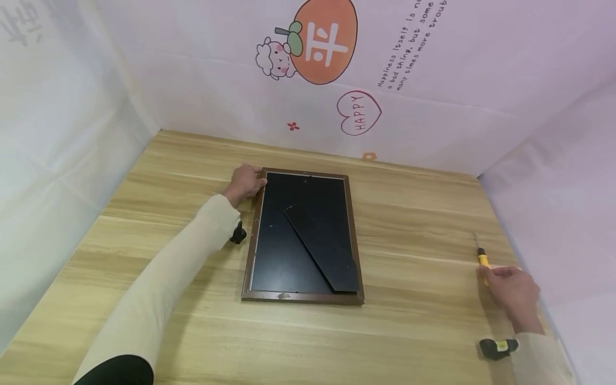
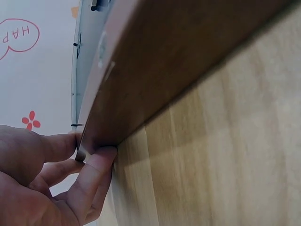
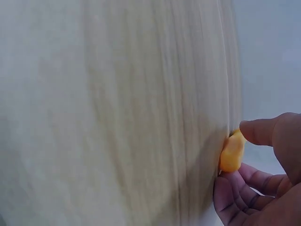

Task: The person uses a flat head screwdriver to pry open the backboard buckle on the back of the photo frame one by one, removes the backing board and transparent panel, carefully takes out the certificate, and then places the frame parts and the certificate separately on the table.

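Note:
A brown-edged picture frame [image 1: 303,298] lies face down on the table, its black back panel and black stand leg [image 1: 323,251] uppermost. At its far left corner my left hand [image 1: 246,181] grips the edge. The left wrist view has the thumb [image 2: 59,147] on the frame's upper edge and other fingers against its side. Far to the right, my right hand [image 1: 514,293] holds a screwdriver [image 1: 484,261] by its yellow handle, its thin shaft pointing away toward the back wall. In the right wrist view the yellow handle [image 3: 232,153] sits between thumb and fingers, close to the tabletop.
The wood-grain table [image 1: 414,235] is bounded by a printed cloth wall [image 1: 216,91] at the back, with plain white cloth [image 1: 58,133] on the left and more cloth [image 1: 568,176] at the right, near my right hand.

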`<state>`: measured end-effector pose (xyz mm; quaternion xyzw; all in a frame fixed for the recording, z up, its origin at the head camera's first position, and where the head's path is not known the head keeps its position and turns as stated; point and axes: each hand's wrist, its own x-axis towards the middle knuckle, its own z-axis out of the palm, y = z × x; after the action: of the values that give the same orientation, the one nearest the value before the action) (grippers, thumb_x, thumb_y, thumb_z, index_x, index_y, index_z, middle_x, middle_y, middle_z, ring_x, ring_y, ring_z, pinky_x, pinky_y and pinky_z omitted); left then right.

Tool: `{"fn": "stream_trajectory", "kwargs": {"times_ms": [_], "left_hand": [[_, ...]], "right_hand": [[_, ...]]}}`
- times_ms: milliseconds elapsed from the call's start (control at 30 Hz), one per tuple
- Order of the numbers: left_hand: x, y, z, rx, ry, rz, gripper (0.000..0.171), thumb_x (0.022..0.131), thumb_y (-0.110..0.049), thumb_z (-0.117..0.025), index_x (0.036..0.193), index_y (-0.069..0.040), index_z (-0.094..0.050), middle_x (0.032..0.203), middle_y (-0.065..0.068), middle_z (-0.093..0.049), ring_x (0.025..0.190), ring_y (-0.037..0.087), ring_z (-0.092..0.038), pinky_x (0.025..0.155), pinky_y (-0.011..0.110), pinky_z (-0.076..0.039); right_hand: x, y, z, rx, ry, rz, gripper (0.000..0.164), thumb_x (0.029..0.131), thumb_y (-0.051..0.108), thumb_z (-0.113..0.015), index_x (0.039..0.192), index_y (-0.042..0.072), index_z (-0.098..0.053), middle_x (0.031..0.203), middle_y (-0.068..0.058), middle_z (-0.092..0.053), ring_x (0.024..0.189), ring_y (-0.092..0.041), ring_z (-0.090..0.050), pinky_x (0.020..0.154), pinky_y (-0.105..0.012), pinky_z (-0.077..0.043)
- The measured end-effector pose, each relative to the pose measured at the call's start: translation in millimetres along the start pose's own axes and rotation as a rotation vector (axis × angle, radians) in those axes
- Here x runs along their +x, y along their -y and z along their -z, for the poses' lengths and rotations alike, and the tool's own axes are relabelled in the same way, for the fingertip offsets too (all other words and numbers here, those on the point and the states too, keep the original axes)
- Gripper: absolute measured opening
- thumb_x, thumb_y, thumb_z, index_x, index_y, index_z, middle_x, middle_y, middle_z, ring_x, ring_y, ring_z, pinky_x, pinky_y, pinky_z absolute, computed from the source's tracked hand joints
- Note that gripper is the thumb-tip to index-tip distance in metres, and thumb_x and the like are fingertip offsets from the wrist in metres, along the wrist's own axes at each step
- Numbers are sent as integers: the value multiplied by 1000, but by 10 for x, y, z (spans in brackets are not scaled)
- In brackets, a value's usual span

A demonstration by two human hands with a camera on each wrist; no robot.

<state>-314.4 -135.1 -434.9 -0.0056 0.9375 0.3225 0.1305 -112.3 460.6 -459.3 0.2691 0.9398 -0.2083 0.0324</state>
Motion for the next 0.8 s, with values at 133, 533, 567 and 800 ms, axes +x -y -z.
{"fn": "stream_trajectory", "kwargs": {"times_ms": [133,533,567,800], "left_hand": [[-12,-36,-36,-7,-8,-4,51,103,-22,-53,149,-6,-40,108,21,-71,36,3,-28,39,18,-31],[40,-77,57,132,-73,-33,52,103,-33,-49,56,-11,-41,51,-2,-35,48,13,-36,47,25,-31],[52,-94,63,164,-75,-43,49,102,-32,-50,60,-8,-45,55,0,-39,51,15,-38,49,27,-34],[104,-240,42,326,-45,-140,40,102,-26,-51,129,3,-59,134,19,-60,118,34,-60,100,44,-50]], "right_hand": [[-37,18,30,23,-49,0,70,97,52,-50,127,-10,-52,125,-36,-55,110,-51,-48,84,-56,-39],[-415,916,-140,68,-289,435,32,93,27,-65,99,-4,-68,88,-22,-72,69,-27,-66,59,-23,-44],[-432,980,-170,70,-261,449,32,94,28,-64,99,-4,-68,87,-21,-72,70,-26,-66,57,-22,-45],[-528,1279,-456,57,-80,525,33,96,29,-64,102,-3,-67,88,-19,-71,75,-26,-67,59,-29,-53]]}}
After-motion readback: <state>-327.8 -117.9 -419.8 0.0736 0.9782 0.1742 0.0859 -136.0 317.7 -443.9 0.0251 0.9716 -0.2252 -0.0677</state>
